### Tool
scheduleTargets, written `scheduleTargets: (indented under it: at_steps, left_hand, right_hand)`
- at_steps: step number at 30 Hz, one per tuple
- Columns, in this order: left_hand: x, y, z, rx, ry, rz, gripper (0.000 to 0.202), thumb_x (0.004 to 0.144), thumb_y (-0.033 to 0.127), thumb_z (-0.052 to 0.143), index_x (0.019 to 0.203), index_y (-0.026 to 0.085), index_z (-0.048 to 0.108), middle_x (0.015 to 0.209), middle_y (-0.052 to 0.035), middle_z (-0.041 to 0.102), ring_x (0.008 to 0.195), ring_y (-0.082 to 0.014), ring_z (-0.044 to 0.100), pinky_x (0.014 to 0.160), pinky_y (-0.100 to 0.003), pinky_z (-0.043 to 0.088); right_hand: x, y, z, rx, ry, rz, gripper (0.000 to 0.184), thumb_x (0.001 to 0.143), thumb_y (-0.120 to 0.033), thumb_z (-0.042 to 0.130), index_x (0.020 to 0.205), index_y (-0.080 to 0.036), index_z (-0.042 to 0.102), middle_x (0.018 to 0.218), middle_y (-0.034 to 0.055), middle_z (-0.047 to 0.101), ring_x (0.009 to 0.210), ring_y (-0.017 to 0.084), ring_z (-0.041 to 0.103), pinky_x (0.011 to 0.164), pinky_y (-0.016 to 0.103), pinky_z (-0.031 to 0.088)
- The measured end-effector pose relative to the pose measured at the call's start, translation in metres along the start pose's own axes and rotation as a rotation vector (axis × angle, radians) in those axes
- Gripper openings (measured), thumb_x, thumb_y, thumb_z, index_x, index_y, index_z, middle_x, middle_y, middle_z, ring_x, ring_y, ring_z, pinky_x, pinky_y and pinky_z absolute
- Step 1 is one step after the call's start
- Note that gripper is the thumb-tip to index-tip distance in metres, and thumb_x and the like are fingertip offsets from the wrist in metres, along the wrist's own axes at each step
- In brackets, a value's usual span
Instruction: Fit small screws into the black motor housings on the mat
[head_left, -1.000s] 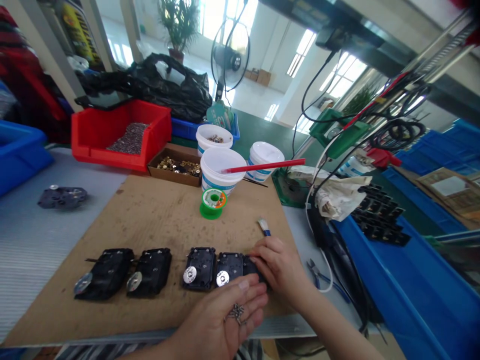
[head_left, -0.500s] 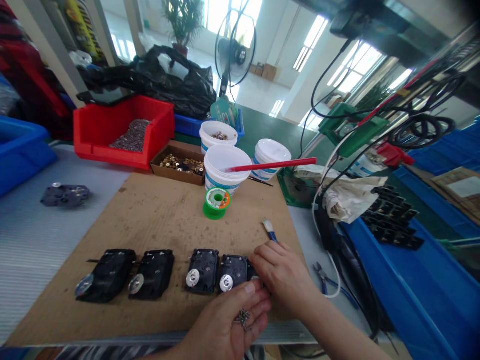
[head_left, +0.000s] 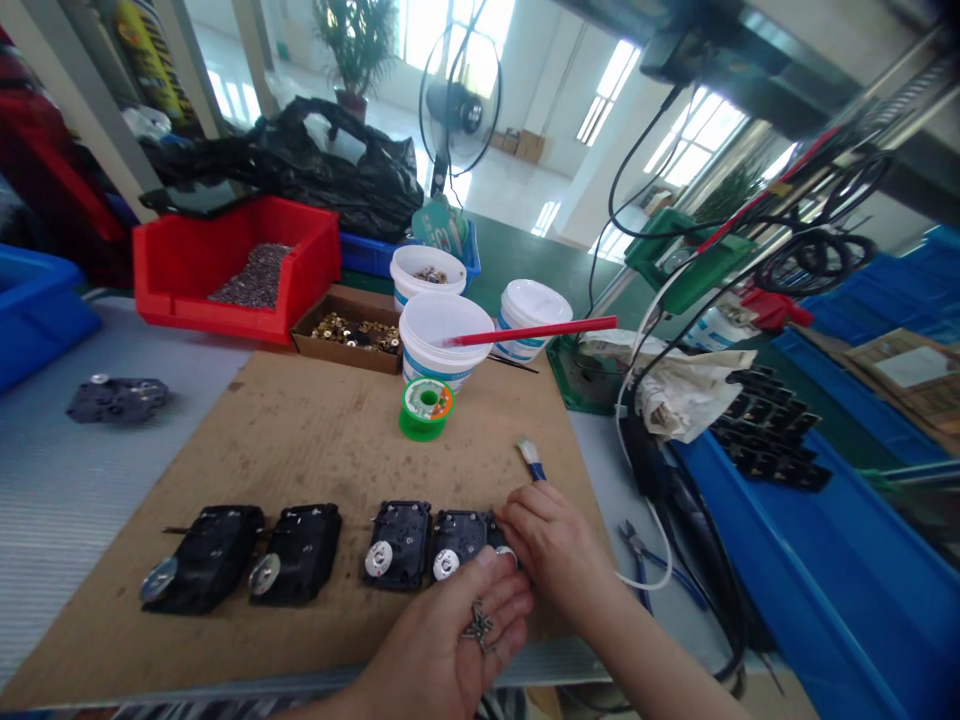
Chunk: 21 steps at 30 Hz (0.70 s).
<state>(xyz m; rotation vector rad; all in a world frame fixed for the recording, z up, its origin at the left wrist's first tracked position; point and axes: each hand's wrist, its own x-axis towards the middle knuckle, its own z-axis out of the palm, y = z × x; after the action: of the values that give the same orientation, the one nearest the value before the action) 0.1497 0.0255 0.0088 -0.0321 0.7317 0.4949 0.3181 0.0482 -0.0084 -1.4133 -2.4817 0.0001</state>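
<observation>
My left hand [head_left: 450, 630] is palm up and cupped, holding a small pile of screws [head_left: 478, 626]. Beside its fingertips, my right hand [head_left: 551, 540] bends over the rightmost black housing [head_left: 504, 538], its fingers drawn together and pointing down. Whatever lies between those fingertips is hidden. Several similar black housings stand in a row on the cardboard, each with a silver disc; one [head_left: 463, 533] is partly behind my left thumb, another [head_left: 399, 545] just left of it. Farther left are two more, one [head_left: 296, 555] next to the other [head_left: 206, 560].
A brush [head_left: 532, 460] lies beyond my right hand, pliers [head_left: 637, 550] to its right. Behind are a green solder spool [head_left: 424, 425], white tubs [head_left: 442, 360], a box of brass parts [head_left: 345, 358] and a red bin [head_left: 217, 320]. A blue crate [head_left: 810, 560] stands at right.
The whole view has shifted slightly left. My left hand stays cupped with the screws, its fingers a little nearer the rightmost housing. My right hand remains at that housing.
</observation>
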Motion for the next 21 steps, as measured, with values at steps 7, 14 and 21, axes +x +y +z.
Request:
scheduleTargets:
  at_steps: [7,14,21]
  left_hand:
    - [-0.008,0.002,0.004,0.000,0.015,0.014,0.046,0.098,0.032,0.037,0.127,0.000,0.054,0.130,-0.0234,0.062,0.121,-0.0263,0.059,0.107,-0.037,0.039]
    - [-0.018,0.001,0.006,-0.056,-0.033,0.030,0.037,0.098,0.031,0.043,0.096,0.009,0.072,0.100,-0.0129,0.076,0.086,-0.0173,0.070,0.079,-0.028,0.050]
    - [-0.021,-0.006,0.006,-0.082,0.021,0.029,0.038,0.098,0.023,0.039,0.093,0.008,0.074,0.099,-0.0127,0.078,0.102,-0.0197,0.069,0.099,-0.031,0.044]
  right_hand:
    - [-0.004,-0.014,-0.020,-0.034,0.061,0.074,0.017,0.091,-0.007,0.051,0.094,-0.014,0.066,0.090,0.0099,0.064,0.083,0.022,0.060,0.078,0.035,0.053]
    - [-0.033,-0.054,-0.048,0.402,0.155,0.073,0.010,0.094,-0.022,0.055,0.098,-0.021,0.065,0.087,0.0036,0.067,0.076,0.015,0.063,0.067,0.022,0.055]
    - [-0.050,-0.076,-0.026,0.305,0.267,0.081,0.010,0.092,-0.018,0.055,0.086,-0.020,0.064,0.075,0.0022,0.067,0.065,0.016,0.061,0.057,0.024,0.052]
